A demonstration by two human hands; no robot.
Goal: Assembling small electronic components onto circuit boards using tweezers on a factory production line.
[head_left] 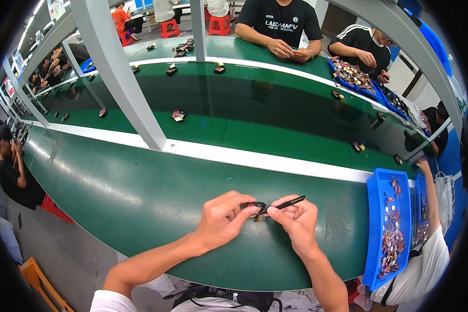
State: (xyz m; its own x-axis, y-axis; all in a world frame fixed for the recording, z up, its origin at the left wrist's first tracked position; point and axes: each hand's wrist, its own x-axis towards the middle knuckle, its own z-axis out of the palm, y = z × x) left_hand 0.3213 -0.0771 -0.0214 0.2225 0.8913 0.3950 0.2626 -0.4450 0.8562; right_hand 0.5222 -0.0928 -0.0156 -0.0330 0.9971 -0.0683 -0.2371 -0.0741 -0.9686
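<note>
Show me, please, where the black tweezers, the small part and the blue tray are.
black tweezers (291, 202), head view, on the shaft.
small part (258, 216), head view, on its body.
blue tray (372, 229), head view, on its left wall.

A factory assembly line: a long green conveyor belt (255, 112) carries small parts past workers seated on red stools (170, 27) along green desks (114, 192), with blue bins (387, 229) of small components and grey metal frame posts (122, 78).
</note>
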